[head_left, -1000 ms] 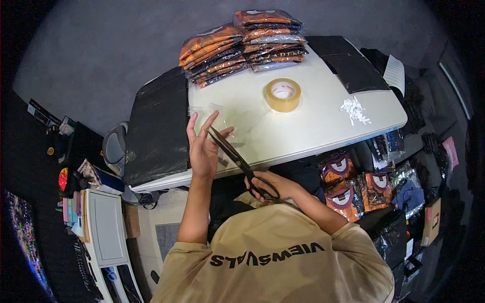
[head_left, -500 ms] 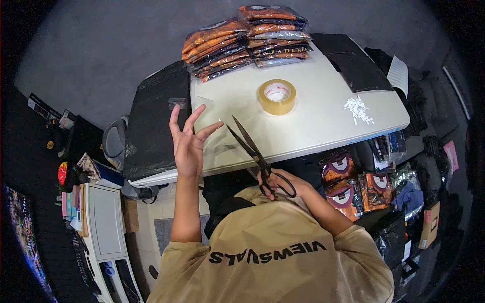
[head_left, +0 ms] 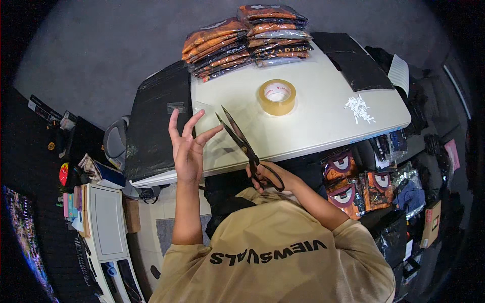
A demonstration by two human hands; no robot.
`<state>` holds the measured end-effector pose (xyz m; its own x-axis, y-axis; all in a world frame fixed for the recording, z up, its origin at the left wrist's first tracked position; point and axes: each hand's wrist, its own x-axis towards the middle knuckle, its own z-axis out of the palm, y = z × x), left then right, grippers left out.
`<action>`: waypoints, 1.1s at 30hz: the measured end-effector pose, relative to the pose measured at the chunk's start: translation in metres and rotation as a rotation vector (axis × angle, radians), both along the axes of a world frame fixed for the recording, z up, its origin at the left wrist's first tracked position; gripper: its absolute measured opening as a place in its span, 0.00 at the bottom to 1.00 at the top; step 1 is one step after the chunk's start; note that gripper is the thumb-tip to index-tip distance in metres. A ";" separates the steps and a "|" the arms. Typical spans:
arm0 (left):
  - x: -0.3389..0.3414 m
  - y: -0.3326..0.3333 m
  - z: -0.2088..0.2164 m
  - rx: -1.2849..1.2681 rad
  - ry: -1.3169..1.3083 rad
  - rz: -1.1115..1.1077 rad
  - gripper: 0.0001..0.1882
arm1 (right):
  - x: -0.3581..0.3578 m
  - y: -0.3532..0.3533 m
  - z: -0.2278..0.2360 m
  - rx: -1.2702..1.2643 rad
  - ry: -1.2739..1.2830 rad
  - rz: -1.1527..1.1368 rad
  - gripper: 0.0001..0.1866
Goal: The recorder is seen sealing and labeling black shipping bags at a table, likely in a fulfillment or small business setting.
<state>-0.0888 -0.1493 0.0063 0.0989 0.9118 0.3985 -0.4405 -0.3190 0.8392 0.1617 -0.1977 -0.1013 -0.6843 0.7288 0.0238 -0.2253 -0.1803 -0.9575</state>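
Note:
My right hand (head_left: 270, 175) grips a pair of black-handled scissors (head_left: 246, 146) by the loops. The blades are a little apart and point up and to the left, over the near edge of the white table (head_left: 313, 116). Raised left of the scissors, my left hand (head_left: 189, 151) has its fingers spread, and one fingertip is close to the blade tips. Whether a small clear piece clings to those fingers, I cannot make out. Beyond the scissors lies a roll of clear yellowish tape (head_left: 277, 97).
Two stacks of bagged orange and black garments (head_left: 275, 38) stand at the table's back. Small white strips (head_left: 359, 109) are heaped on the right. Black sheets cover the left (head_left: 156, 126) and far right (head_left: 364, 68) of the table. More bagged garments (head_left: 343, 194) sit below right.
My right hand has moved left and slightly up with the scissors, bringing the blade tips near my left fingers. The left hand has hardly moved. A white bit at its fingertip no longer shows.

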 end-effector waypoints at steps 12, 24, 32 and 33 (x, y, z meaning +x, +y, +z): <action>-0.003 0.000 -0.002 -0.004 0.039 0.041 0.46 | -0.002 0.000 -0.001 0.033 -0.024 -0.020 0.26; -0.002 -0.001 -0.002 -0.013 0.041 0.052 0.46 | -0.004 -0.002 0.000 -0.032 -0.060 -0.051 0.25; -0.002 -0.002 -0.002 -0.009 0.045 0.061 0.45 | -0.004 -0.002 0.003 -0.002 -0.068 -0.062 0.23; -0.002 -0.002 -0.002 -0.009 0.045 0.062 0.45 | -0.003 -0.002 0.003 -0.004 -0.077 -0.063 0.23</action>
